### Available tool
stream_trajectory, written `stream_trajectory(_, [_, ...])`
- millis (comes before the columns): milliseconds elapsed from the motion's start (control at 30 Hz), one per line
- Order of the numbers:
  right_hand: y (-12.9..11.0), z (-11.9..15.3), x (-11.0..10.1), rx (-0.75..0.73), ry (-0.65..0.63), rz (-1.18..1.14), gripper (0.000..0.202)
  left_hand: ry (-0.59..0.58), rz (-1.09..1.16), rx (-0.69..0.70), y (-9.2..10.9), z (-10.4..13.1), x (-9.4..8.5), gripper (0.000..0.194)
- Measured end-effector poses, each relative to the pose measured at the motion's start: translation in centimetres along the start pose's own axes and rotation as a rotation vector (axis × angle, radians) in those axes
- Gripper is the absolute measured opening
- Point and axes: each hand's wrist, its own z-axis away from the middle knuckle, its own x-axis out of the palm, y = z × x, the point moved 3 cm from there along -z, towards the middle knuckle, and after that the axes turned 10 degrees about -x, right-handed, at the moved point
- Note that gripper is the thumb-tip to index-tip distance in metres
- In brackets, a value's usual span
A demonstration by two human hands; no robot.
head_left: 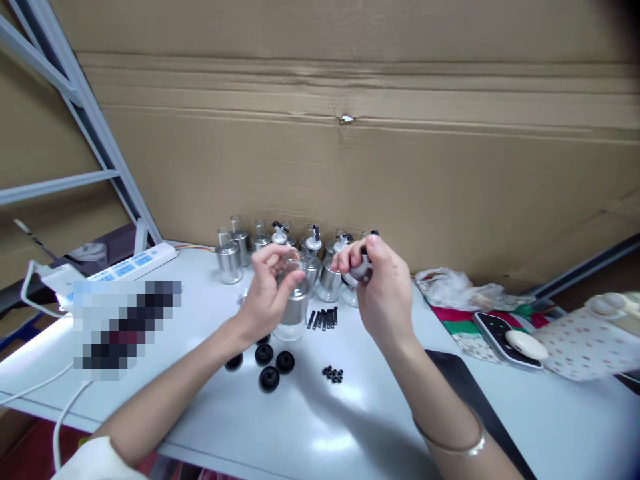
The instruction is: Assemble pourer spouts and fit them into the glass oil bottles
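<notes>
My left hand (pixel 267 290) is wrapped round the neck of a glass bottle with a metal band (pixel 296 308), which stands upright on the table. To its right and a little higher, my right hand (pixel 383 277) is closed on a grey and black stopper (pixel 361 268), apart from the bottle. Behind both hands are several similar bottles (pixel 229 260), some topped with white and black spouts (pixel 313 240). Small black strips (pixel 324 319) lie in front of them. Nearer are several round black caps (pixel 269 379) and a cluster of small black rings (pixel 333 375).
A white power strip (pixel 133 263) with cables is at the left of the table (pixel 280 433). At the right are a black mat (pixel 457 380), plastic bags (pixel 450 288), a device with a white oval object (pixel 526 345) and a dotted bag (pixel 590 340). Cardboard (pixel 350 173) stands behind.
</notes>
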Motion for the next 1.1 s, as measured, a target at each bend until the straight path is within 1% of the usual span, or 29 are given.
stream_trajectory(100, [-0.3, -1.2, 0.9, -0.054, -0.008, 0.028, 0.037, -0.088, -0.001, 0.006, -0.7, 1.0, 1.8, 0.034])
stream_trajectory(200, [0.2, -1.7, 1.2, -0.041, -0.029, 0.062, 0.036, -0.142, 0.042, -0.062, -1.7, 1.6, 2.6, 0.040])
stream_trajectory(267, [1.0, -1.7, 1.1, -0.015, -0.029, 0.076, 0.035, -0.163, 0.063, -0.092, -2.2, 2.0, 2.9, 0.042])
stream_trajectory(367, [2.3, -1.6, 0.9, -0.023, -0.047, 0.146, 0.039, -0.183, 0.077, -0.093, -2.5, 2.5, 3.0, 0.042])
stream_trajectory(533, [3.8, -1.3, 0.6, -0.081, -0.147, 0.267, 0.042, -0.236, 0.119, -0.108, -3.1, 3.4, 3.0, 0.039])
stream_trajectory(667, [4.6, -1.0, 0.3, -0.125, -0.170, 0.305, 0.045, -0.213, 0.106, -0.094, -3.4, 3.8, 2.9, 0.042])
stream_trajectory(733, [5.0, -0.8, 0.2, -0.104, -0.188, 0.285, 0.046, -0.210, 0.116, -0.091, -3.5, 3.8, 2.8, 0.046])
stream_trajectory(833, [5.3, -0.6, 0.5, -0.075, -0.261, 0.272, 0.047, -0.230, 0.136, -0.084, -3.4, 3.6, 2.9, 0.049])
stream_trajectory(900, [5.2, -0.4, 0.8, -0.096, -0.293, 0.286, 0.044, -0.232, 0.129, -0.063, -3.4, 3.6, 2.8, 0.047])
stream_trajectory(967, [4.9, -0.2, 0.9, -0.118, -0.295, 0.280, 0.039, -0.214, 0.088, -0.044, -3.3, 3.5, 2.7, 0.043])
stream_trajectory(1100, [4.7, -0.2, 1.3, -0.057, -0.369, 0.190, 0.028, -0.171, -0.020, -0.026, -3.5, 3.5, 2.6, 0.033])
